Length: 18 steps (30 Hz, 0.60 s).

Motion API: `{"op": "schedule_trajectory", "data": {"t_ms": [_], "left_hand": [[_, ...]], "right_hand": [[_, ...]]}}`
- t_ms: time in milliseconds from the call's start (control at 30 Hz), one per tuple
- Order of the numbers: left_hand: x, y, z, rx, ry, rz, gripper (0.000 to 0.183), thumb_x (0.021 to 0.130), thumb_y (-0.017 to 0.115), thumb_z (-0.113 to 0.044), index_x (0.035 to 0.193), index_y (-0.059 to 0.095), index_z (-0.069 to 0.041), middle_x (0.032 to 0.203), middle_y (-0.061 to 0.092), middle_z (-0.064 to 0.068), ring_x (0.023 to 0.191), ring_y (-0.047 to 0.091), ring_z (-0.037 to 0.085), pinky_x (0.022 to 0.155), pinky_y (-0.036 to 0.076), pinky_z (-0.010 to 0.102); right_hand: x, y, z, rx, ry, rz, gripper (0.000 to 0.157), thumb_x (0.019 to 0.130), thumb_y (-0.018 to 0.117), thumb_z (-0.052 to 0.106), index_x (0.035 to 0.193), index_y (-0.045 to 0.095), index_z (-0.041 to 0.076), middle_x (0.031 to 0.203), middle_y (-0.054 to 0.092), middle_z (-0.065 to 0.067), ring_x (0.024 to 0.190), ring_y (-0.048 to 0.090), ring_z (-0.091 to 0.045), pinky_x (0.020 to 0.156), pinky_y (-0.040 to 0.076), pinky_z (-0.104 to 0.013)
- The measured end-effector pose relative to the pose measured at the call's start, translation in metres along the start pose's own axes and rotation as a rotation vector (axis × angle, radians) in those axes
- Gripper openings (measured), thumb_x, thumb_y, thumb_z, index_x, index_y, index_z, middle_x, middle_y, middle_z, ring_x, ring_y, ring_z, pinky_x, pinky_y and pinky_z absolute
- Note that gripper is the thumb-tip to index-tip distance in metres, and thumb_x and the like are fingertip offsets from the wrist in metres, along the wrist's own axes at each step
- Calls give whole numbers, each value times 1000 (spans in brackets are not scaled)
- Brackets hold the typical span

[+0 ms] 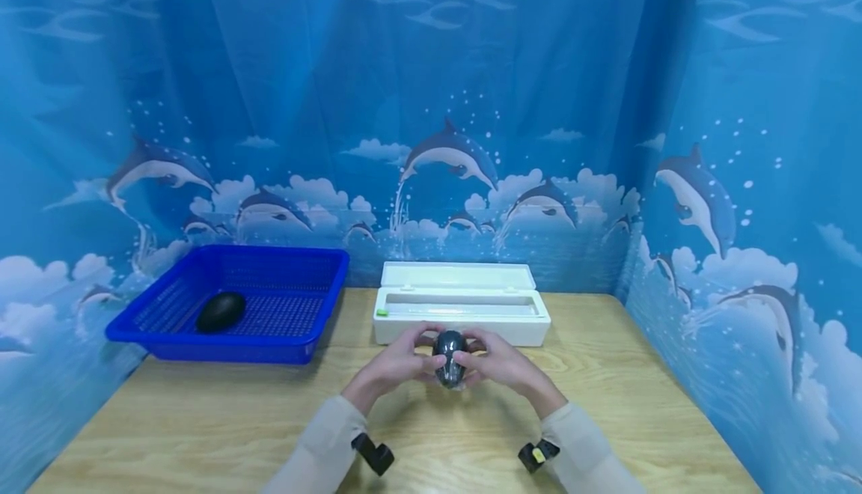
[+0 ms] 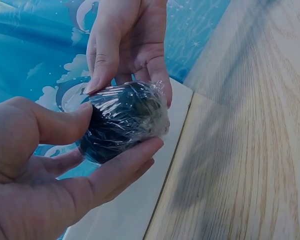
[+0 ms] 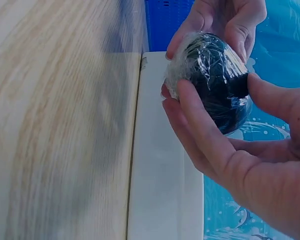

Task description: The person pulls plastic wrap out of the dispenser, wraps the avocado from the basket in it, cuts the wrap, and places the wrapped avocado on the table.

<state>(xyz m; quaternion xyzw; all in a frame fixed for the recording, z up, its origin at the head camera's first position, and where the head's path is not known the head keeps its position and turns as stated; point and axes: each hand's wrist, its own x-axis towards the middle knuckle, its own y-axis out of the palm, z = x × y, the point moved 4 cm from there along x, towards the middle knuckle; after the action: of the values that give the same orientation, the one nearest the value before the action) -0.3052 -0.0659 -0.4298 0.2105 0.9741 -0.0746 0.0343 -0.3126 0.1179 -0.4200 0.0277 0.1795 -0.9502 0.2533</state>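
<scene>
Both hands hold a dark egg-shaped object wrapped in clear cling film, raised in front of a white cling film dispenser. My left hand grips it from the left, thumb on top and fingers curled beneath. From the other side my right hand pinches it between thumb and fingers. Film lies bunched and whitish at one end of the wrapped object, as both wrist views show. The smooth dark body shows through the shiny, creased film. The dispenser's lid stands raised at the back.
At the left sits a blue plastic basket with another dark egg-shaped object in it. A small green piece is on the dispenser's left front edge. A dolphin-print curtain surrounds the wooden table at the back and sides.
</scene>
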Motion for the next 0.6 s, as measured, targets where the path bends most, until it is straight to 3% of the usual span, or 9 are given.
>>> {"op": "schedule_trajectory", "data": {"t_ms": [600], "left_hand": [[1,2,3,-6,-13,35,62,94,68,-1,150,43,-9,147,46,31,108,70,37,89,63,52]], "right_hand": [[-2,0,0,-97,-1,-29,52,100,68,24,144,52,1,132,61,-24,103,70,-24,86,64,-42]]}}
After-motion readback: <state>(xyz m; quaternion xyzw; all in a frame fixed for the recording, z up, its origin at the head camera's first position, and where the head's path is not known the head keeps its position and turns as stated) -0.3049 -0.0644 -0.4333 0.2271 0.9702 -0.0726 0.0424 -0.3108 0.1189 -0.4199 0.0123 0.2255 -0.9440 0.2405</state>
